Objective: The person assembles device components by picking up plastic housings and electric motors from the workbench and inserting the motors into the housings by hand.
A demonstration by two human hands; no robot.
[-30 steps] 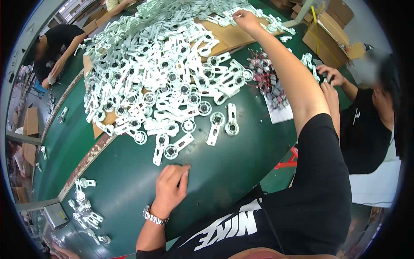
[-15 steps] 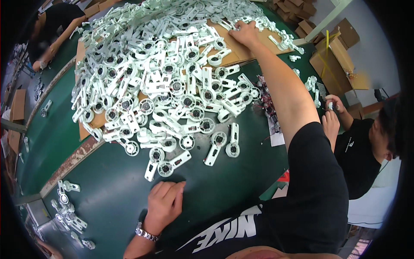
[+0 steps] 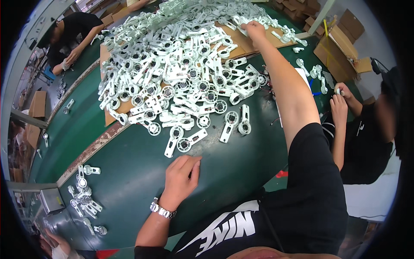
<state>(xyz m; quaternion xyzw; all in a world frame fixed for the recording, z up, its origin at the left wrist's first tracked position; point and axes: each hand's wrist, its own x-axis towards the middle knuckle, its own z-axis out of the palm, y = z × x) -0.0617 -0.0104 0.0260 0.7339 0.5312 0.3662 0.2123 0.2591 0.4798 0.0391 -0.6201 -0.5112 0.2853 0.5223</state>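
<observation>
White plastic parts, each with a round spoked ring, dark centre and flat slotted arm, lie in a large heap. My right hand reaches over the heap's far right side, its fingers closed down among white parts at the cardboard. What its fingertips hold is hidden. My left hand, with a metal watch at the wrist, rests on the green table, fingers curled in and nothing visible in them. Just beyond it lie two crossed parts. Another pair lies to their right.
Flat cardboard lies under the heap. A small group of parts sits at the left, beside a metal box. One co-worker's hands hold a small piece at right; another person works at far left. Cardboard boxes stand at right.
The view has shifted, so the table contents appear further right and slightly higher. My left hand stays curled below the crossed parts; my right hand remains at the heap's far side.
</observation>
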